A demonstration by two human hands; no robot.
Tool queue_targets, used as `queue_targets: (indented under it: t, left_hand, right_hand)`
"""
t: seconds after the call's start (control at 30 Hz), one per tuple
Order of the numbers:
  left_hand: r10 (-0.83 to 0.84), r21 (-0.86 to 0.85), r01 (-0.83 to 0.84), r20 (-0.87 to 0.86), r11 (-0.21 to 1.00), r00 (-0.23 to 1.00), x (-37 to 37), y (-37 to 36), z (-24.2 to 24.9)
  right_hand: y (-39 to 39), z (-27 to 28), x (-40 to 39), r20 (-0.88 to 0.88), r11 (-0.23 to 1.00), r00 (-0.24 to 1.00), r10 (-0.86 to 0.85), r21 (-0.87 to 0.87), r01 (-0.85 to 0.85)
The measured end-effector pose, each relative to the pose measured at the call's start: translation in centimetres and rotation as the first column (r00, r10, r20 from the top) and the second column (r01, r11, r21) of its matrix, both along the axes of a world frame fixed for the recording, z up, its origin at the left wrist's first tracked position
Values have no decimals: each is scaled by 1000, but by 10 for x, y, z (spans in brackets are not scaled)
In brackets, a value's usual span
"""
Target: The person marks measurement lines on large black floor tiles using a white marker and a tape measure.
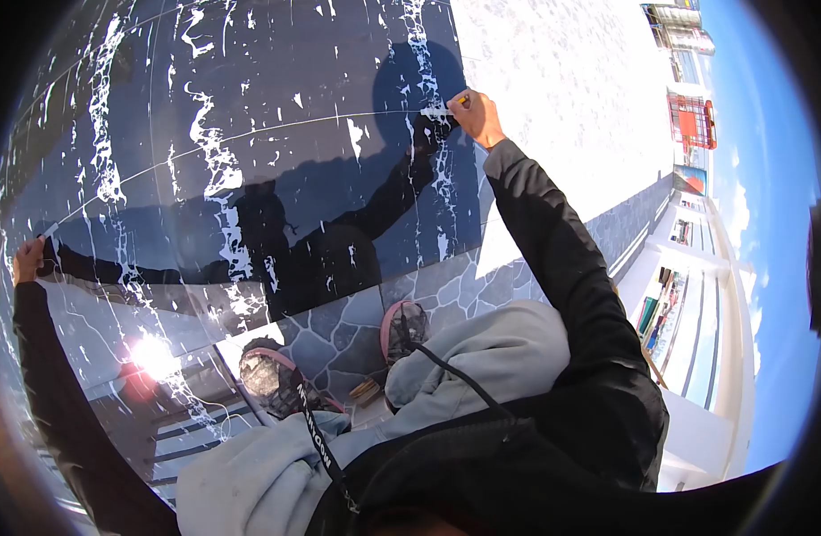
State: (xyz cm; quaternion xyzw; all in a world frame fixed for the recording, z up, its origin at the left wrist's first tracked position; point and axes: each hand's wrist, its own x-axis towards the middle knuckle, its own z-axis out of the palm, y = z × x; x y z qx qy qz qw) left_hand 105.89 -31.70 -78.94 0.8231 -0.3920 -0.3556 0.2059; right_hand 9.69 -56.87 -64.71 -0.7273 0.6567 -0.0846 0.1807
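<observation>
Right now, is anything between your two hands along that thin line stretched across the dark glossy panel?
Nothing visible. The thin line runs free across the dark panel from the left hand to the right hand; only white splatter and shadow lie there.

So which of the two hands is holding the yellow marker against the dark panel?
The right hand, raised at the upper middle, pinches the yellow marker. The left hand, far left, shows no marker.
</observation>
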Motion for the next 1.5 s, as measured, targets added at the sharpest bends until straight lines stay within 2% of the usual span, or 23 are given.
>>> queue_targets:
  t: [0.1, 0.17, 0.47, 0.6, 0.67, 0.8, 0.87, 1.0, 1.1, 1.17, 1.2, 1.23, 1.27, 1.3, 1.33, 1.37, 1.4, 1.43, 1.47, 1.5]
  left_hand:
    - [-9, -22, 11, 53, 1000, 999, -4, -1, 2]
    - [8, -30, -8, -8, 1000, 1000, 1, 1, -2]
    - [30, -23, -32, -87, 999, 996, 1, 1, 1]
    - [16, -43, -19, -71, 999, 997, 8, 2, -8]
    - [-22, -41, 22, 5, 999, 1000, 15, 2, -12]
    - [-41, 38, 37, 115, 999, 992, -16, -1, 19]
    - [-81, -31, 93, 280, 995, 957, -21, -3, 21]
    - [-107, 29, 103, 273, 994, 956, -21, -5, 25]
    - [-110, 22, 109, 342, 994, 933, -24, -5, 26]
    - [-119, 13, 121, 303, 993, 945, -18, -6, 21]
    - [-113, -65, 130, 214, 989, 970, -11, -5, 8]
    - [-39, -120, 46, 60, 992, 997, -35, -5, 22]
    - [5, -95, -1, 46, 995, 999, -63, -6, 47]
    - [4, -28, 0, 157, 1000, 988, -109, -11, 90]
    - [20, -45, -19, 25, 999, 999, -115, -11, 98]
    - [7, -60, 1, 145, 998, 989, -127, -11, 110]
    - [67, -47, -62, 119, 997, 991, -122, -12, 102]
    - [24, -85, -16, 94, 996, 995, -116, -11, 97]
    - [-19, -89, 33, 157, 996, 987, -119, -11, 102]
    - [12, -43, -5, 164, 999, 986, -121, -12, 105]
  right_hand:
    - [2, 4, 2, -42, 999, 999, 32, -28, -33]
    - [4, 5, 4, -38, 999, 999, 21, -31, -22]
    - [7, 3, 5, -36, 1000, 999, 0, -20, -1]
    - [10, 8, 8, -42, 1000, 999, -26, 4, 26]
    - [10, 9, 9, -36, 1000, 999, -24, -16, 23]
    - [13, 13, 12, -37, 1000, 999, -23, -8, 23]
    - [13, 15, 12, -12, 1000, 1000, -21, 0, 21]
    - [15, 17, 14, 26, 999, 999, -40, 26, 39]
    - [14, 15, 13, 55, 991, 994, -96, 96, 91]
    - [12, 8, 7, 9, 999, 1000, 7, -40, -7]
    - [16, 15, 11, 37, 1000, 999, 23, -20, -22]
    - [18, 18, 15, 69, 999, 997, 30, -27, -29]
    - [18, 16, 17, 67, 997, 996, 61, -45, -58]
    - [12, 2, 7, 48, 986, 990, 130, -113, -124]
    - [5, -8, 1, 19, 993, 995, 97, -73, -95]
    - [10, -1, 7, 40, 987, 991, 131, -97, -127]
    - [20, 19, 27, 50, 998, 997, 66, -9, -66]
    - [15, 9, 15, -14, 988, 990, 140, -69, -141]
    - [11, 3, 10, -53, 985, 988, 145, -85, -149]
    - [13, 6, 13, -62, 988, 989, 134, -63, -138]
